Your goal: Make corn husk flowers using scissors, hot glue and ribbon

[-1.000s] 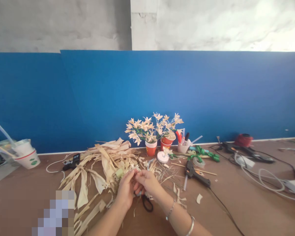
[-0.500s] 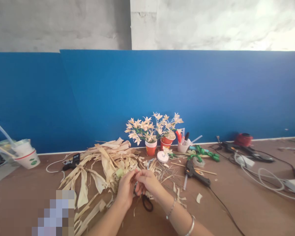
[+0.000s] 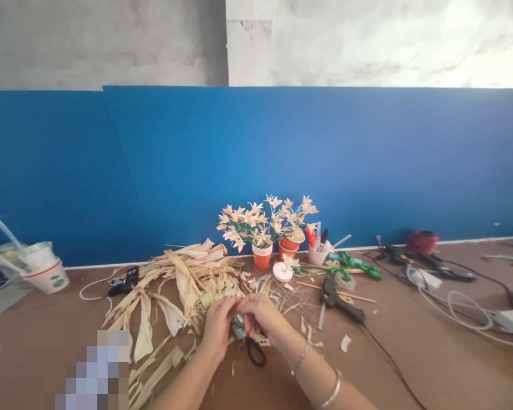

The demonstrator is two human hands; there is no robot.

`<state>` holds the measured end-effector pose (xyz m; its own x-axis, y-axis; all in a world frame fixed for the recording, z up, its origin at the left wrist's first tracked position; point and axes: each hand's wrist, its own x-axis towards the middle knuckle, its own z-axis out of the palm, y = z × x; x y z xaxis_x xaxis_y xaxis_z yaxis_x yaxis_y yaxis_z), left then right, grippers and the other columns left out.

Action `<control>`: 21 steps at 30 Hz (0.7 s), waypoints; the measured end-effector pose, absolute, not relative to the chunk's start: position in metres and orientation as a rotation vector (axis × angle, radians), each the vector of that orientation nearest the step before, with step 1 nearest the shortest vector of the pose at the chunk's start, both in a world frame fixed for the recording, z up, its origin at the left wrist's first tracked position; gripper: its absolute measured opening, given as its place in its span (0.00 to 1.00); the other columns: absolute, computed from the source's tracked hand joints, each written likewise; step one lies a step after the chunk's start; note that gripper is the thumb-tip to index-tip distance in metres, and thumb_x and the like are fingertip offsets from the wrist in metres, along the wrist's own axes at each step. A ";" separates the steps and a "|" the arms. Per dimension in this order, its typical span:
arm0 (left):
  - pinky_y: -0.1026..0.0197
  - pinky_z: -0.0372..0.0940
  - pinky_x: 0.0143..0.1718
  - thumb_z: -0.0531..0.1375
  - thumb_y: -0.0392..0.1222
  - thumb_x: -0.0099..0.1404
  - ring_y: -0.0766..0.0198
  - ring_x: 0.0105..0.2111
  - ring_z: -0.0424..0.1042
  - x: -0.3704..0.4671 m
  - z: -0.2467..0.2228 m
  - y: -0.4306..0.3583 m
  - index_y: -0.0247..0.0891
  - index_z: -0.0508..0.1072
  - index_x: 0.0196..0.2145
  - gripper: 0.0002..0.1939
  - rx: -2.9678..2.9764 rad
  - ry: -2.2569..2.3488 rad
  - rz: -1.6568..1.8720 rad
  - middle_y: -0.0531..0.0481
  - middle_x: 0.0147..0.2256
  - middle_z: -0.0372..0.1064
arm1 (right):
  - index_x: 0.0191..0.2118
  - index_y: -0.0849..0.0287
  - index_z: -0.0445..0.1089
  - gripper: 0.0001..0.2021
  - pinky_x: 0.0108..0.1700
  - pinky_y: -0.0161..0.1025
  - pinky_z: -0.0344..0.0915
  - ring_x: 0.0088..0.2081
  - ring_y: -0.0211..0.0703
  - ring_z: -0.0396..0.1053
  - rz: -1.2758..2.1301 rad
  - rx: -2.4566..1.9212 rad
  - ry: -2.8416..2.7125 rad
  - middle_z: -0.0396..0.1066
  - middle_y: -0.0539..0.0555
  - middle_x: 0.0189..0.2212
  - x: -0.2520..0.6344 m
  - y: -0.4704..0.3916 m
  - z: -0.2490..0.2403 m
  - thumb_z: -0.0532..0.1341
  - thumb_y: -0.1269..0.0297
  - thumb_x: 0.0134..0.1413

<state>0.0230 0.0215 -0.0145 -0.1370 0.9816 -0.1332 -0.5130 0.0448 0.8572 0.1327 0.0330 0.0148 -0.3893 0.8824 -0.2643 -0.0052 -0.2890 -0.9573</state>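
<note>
My left hand (image 3: 219, 323) and my right hand (image 3: 260, 316) meet at the fingertips over the front of a heap of dry husks (image 3: 186, 285). The fingers of both are pinched together, and whatever lies between them is too small to make out. Under the hands shows a grey object (image 3: 239, 327), with a black loop handle (image 3: 256, 352) nearer me. Behind them stand pale star-shaped flowers (image 3: 256, 219) in red paper cups (image 3: 262, 259). A white round lid-like piece (image 3: 283, 272) lies before the cups.
To the right lies a black glue gun (image 3: 344, 304) with its cord, near green tape (image 3: 354, 266) and a thin stick. White cables (image 3: 461, 313) run at far right. A paper cup (image 3: 49, 276) with straws stands far left. A blue panel (image 3: 256, 159) backs the table.
My right hand has shifted slightly right, and its fingers have moved a little away from my left hand's lower fingers. More of the grey object between the hands shows now.
</note>
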 end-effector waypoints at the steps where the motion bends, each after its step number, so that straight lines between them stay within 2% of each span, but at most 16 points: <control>1: 0.61 0.62 0.26 0.64 0.45 0.46 0.63 0.21 0.69 0.023 -0.014 0.022 0.31 0.73 0.21 0.11 0.670 0.939 1.458 0.49 0.20 0.70 | 0.19 0.61 0.61 0.04 0.10 0.27 0.41 0.07 0.29 0.55 1.753 -1.153 -1.296 0.62 0.46 0.06 0.134 0.034 0.015 0.54 0.67 0.38; 11: 0.63 0.62 0.30 0.63 0.42 0.48 0.64 0.25 0.68 0.020 -0.015 0.022 0.32 0.73 0.21 0.09 0.709 0.897 1.458 0.50 0.22 0.70 | 0.20 0.61 0.62 0.04 0.11 0.26 0.42 0.07 0.30 0.54 1.719 -1.195 -1.317 0.62 0.45 0.06 0.133 0.035 0.015 0.54 0.68 0.39; 17: 0.63 0.61 0.27 0.63 0.49 0.48 0.63 0.22 0.67 0.016 -0.020 0.025 0.33 0.73 0.22 0.14 0.820 1.015 1.435 0.50 0.22 0.70 | 0.21 0.60 0.59 0.03 0.10 0.26 0.42 0.07 0.30 0.55 1.660 -1.249 -1.358 0.61 0.45 0.06 0.131 0.034 0.014 0.53 0.68 0.40; 21: 0.63 0.61 0.26 0.65 0.49 0.46 0.63 0.23 0.68 0.016 -0.022 0.026 0.33 0.72 0.21 0.15 0.820 1.070 1.474 0.50 0.21 0.70 | 0.22 0.60 0.59 0.03 0.10 0.26 0.42 0.07 0.30 0.55 1.657 -1.244 -1.377 0.62 0.45 0.07 0.130 0.034 0.010 0.53 0.67 0.40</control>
<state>0.0161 0.0261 -0.0221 -0.1758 0.9826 -0.0593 -0.3608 -0.0083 0.9326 0.1297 0.0338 0.0102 -0.3457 0.9015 -0.2605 0.0913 -0.2440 -0.9655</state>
